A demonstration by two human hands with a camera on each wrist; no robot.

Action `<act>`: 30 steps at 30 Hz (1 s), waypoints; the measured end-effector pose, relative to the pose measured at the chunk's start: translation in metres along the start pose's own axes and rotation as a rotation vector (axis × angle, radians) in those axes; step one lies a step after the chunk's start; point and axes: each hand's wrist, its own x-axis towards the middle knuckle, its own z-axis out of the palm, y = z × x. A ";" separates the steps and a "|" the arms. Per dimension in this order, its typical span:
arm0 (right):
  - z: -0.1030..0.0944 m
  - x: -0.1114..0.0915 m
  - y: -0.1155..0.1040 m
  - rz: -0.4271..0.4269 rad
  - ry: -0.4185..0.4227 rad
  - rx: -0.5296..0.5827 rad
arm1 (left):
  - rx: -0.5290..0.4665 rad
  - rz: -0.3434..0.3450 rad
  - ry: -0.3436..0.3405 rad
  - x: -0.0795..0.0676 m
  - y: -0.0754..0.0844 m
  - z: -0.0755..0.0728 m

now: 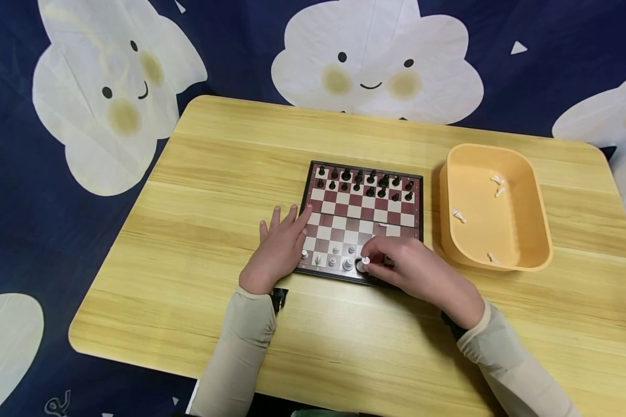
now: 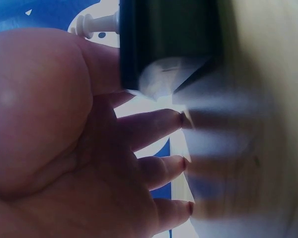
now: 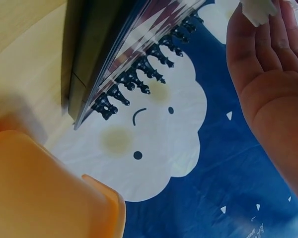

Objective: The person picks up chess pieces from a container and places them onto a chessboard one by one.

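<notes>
A folding chessboard (image 1: 339,208) with red-brown and white squares lies on the table. My left hand (image 1: 276,250) rests flat along its left edge, fingers spread, the index finger touching the frame. At the near edge my right hand (image 1: 414,267) pinches a white chess piece (image 1: 365,262) between thumb and fingers, over the near row. Several white pieces, including a pawn (image 1: 336,250), stand to the left of it. One white piece (image 1: 383,225) appears to lie on its side near the fold. Black chess pieces (image 3: 141,69) stand in two rows on the far side. The right hand hides the board's near right corner.
To the right of the board stands an orange plastic bin (image 1: 543,231) with several loose white pieces (image 1: 458,216) lying inside. The wooden table (image 1: 198,191) extends around both. Behind it hangs a dark blue cloth (image 1: 240,52) with cloud prints.
</notes>
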 end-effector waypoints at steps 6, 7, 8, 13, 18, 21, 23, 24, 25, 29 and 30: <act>0.002 0.001 -0.002 0.008 -0.009 0.006 | -0.007 0.006 0.005 -0.001 0.000 -0.001; 0.002 0.001 -0.002 0.008 -0.011 0.007 | -0.006 0.007 0.005 -0.002 0.000 -0.001; 0.002 0.001 -0.002 0.010 -0.013 0.008 | -0.007 0.006 0.004 -0.002 0.000 -0.001; 0.004 0.001 -0.002 0.012 -0.017 0.006 | -0.011 -0.004 -0.003 -0.002 0.000 -0.002; 0.002 0.000 -0.003 0.011 -0.022 -0.001 | -0.015 -0.006 0.001 -0.002 0.000 -0.002; -0.002 -0.002 -0.005 0.005 -0.025 -0.006 | -0.014 -0.005 0.003 -0.002 0.000 -0.002; -0.007 -0.004 -0.007 0.000 -0.034 0.010 | -0.013 -0.005 0.003 -0.002 0.000 -0.002; -0.009 -0.005 -0.007 -0.003 -0.037 0.022 | -0.013 -0.006 0.002 -0.002 0.000 -0.002; -0.011 -0.006 -0.008 -0.004 -0.042 0.037 | -0.013 -0.006 0.001 -0.002 0.000 -0.002; -0.022 -0.011 -0.006 -0.029 -0.034 0.100 | -0.010 -0.006 0.003 -0.003 0.000 -0.002; -0.026 -0.012 -0.004 -0.041 -0.021 0.113 | -0.011 -0.006 0.002 -0.002 0.001 -0.001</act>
